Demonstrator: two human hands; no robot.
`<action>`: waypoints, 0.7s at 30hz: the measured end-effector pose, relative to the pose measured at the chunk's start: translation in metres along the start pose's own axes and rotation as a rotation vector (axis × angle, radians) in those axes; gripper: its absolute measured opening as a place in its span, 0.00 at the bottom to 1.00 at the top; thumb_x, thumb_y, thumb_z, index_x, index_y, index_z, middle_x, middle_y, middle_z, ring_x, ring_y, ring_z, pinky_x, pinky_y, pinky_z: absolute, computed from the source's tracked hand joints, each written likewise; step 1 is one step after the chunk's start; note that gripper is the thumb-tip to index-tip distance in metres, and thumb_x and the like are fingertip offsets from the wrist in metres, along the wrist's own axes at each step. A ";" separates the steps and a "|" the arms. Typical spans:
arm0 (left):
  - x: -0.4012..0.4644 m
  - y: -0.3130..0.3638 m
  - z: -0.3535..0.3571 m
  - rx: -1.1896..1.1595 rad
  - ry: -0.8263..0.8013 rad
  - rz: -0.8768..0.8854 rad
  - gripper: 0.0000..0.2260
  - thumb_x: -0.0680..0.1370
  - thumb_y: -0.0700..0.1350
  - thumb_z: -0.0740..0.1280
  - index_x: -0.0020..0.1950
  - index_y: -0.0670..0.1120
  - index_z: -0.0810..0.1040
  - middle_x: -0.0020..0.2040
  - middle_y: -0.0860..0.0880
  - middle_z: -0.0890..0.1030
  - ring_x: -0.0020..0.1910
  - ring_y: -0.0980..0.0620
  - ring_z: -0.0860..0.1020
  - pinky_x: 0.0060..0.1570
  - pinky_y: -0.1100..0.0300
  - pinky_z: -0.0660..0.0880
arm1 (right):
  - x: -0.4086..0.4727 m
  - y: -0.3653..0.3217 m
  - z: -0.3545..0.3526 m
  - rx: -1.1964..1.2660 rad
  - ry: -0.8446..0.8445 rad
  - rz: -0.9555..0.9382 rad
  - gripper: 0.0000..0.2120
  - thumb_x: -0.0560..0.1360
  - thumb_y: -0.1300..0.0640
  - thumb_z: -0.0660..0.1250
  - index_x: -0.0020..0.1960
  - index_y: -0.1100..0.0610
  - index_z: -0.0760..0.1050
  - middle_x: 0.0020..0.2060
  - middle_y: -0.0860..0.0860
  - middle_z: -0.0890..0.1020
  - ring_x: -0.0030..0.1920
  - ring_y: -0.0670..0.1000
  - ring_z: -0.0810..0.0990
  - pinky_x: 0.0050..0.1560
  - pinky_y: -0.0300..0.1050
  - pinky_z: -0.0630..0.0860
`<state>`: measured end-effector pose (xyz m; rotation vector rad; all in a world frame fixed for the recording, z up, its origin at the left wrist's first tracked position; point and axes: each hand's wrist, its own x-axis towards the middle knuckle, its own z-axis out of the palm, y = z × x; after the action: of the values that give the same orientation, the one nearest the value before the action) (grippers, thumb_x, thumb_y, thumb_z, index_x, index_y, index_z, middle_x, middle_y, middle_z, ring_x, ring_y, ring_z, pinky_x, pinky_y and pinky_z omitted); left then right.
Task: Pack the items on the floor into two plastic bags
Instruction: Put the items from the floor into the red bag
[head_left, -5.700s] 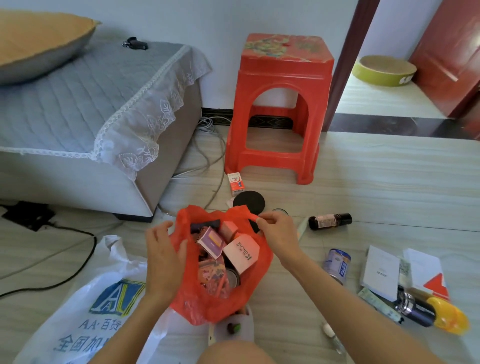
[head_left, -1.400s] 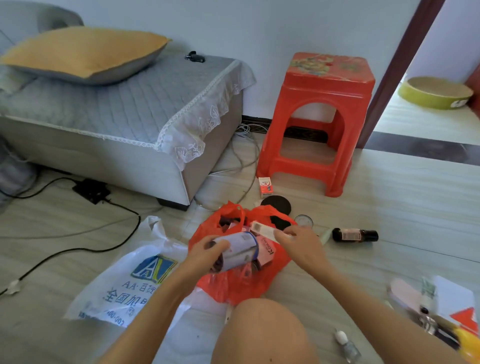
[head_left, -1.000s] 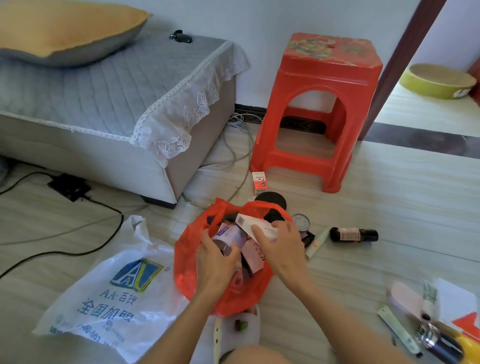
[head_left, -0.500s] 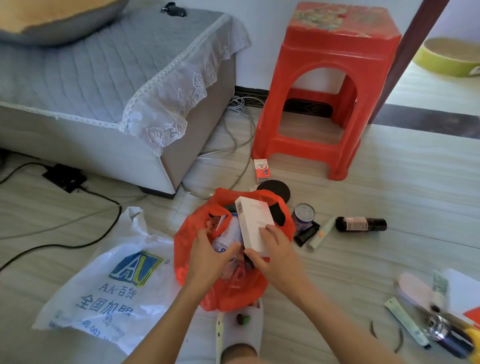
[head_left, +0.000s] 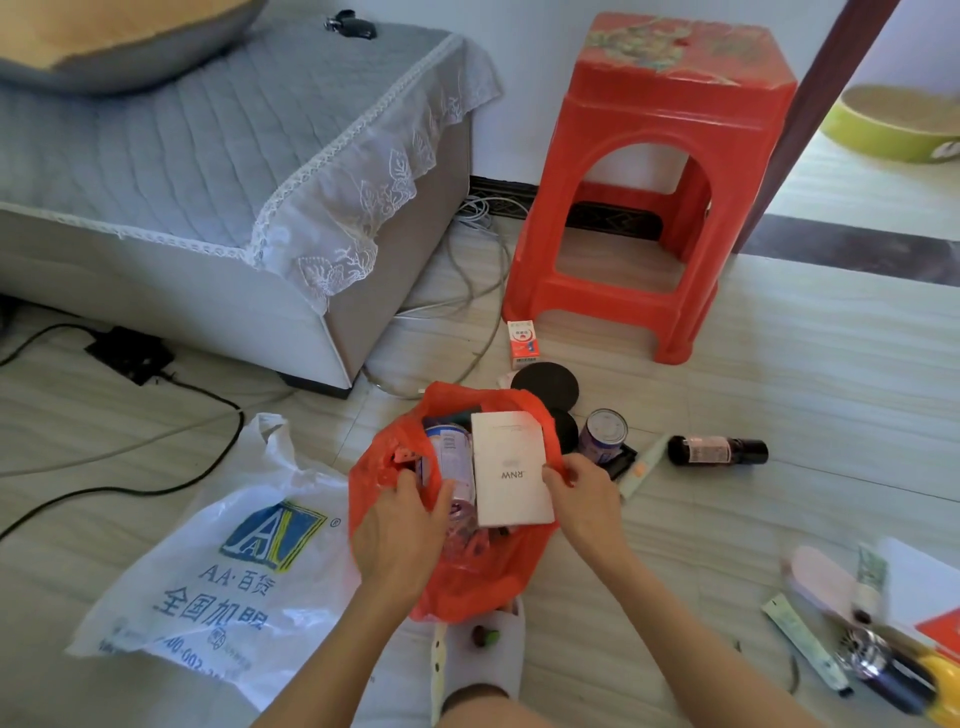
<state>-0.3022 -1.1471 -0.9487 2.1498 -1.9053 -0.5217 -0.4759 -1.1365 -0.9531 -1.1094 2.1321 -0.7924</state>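
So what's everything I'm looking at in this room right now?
red bag: 1, red-orange, on the floor between the hands, open and full
white box: 1, white, sticking up out of the red bag
can: 1, blue and white, inside the red bag, left of the box
white bag: 1, white with blue print, flat on the floor, left
tin: 1, purple, on the floor right of the red bag
dark bottle: 1, brown, lying on the floor
small carton: 1, red and white, by the stool
stool: 1, red, against the wall
left hand: 1, in the bag's mouth
right hand: 1, fingers on the bag's rim beside the box
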 end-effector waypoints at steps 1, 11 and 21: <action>0.000 0.000 -0.004 -0.017 -0.007 0.029 0.17 0.79 0.59 0.53 0.49 0.46 0.71 0.44 0.47 0.79 0.42 0.46 0.78 0.37 0.57 0.69 | 0.000 -0.005 -0.003 0.059 -0.016 0.007 0.07 0.76 0.58 0.62 0.48 0.61 0.77 0.41 0.52 0.78 0.43 0.51 0.74 0.37 0.39 0.63; 0.012 -0.011 -0.073 -0.498 0.042 -0.081 0.15 0.79 0.50 0.59 0.38 0.43 0.76 0.32 0.46 0.77 0.34 0.50 0.73 0.33 0.60 0.66 | -0.016 -0.066 -0.046 0.357 -0.149 -0.106 0.11 0.76 0.60 0.63 0.36 0.58 0.72 0.29 0.50 0.72 0.28 0.41 0.68 0.29 0.31 0.63; 0.032 -0.016 -0.092 -0.537 0.025 -0.055 0.15 0.79 0.45 0.59 0.41 0.37 0.77 0.37 0.40 0.79 0.37 0.46 0.74 0.36 0.56 0.67 | -0.001 -0.082 -0.065 0.348 -0.140 -0.089 0.12 0.76 0.61 0.63 0.34 0.55 0.72 0.29 0.50 0.75 0.31 0.48 0.71 0.35 0.40 0.69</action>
<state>-0.2478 -1.1832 -0.8747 1.8433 -1.4746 -0.8932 -0.4824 -1.1594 -0.8510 -1.0440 1.7563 -1.0485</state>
